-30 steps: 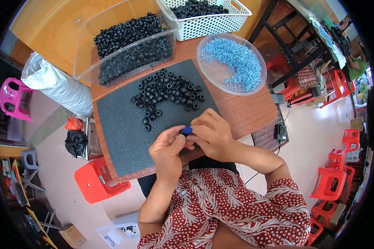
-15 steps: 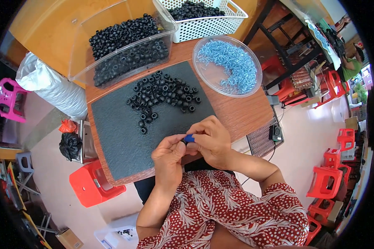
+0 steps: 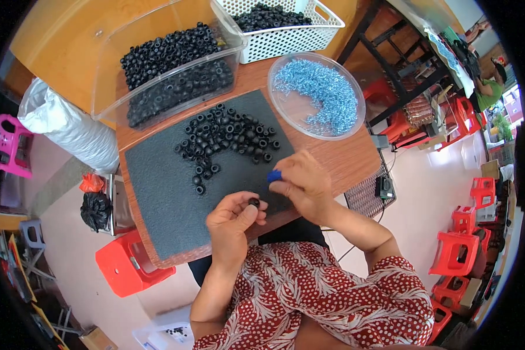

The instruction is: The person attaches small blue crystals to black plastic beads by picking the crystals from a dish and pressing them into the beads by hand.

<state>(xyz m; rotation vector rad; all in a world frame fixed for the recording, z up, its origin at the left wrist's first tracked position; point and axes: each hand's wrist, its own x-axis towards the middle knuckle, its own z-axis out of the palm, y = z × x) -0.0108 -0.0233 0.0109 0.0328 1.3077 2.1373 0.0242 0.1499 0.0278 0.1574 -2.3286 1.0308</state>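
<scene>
My left hand (image 3: 232,217) is closed over the near edge of the dark mat (image 3: 163,227), pinching one small round black part with a hole (image 3: 254,202) between thumb and fingers. To its right, slightly raised, my right hand (image 3: 304,184) is closed, with a small blue piece (image 3: 274,175) at the thumb and fingertips. Whether that piece is a finger cover or a held tool, I cannot tell. A loose pile of the same black parts (image 3: 221,133) lies on the mat beyond my hands, with a few strays at its near left.
Behind the mat stand a clear plastic bin of black parts (image 3: 99,99) and a white perforated basket (image 3: 289,46). A round clear tray (image 3: 286,116) holds tiny blue shiny pieces. Left of the table are a white sack (image 3: 70,131) and a red stool (image 3: 119,268).
My hands were together around the black part and the blue piece. Now they are apart: my right hand has moved right and away with the blue piece, while the left keeps the black part.
</scene>
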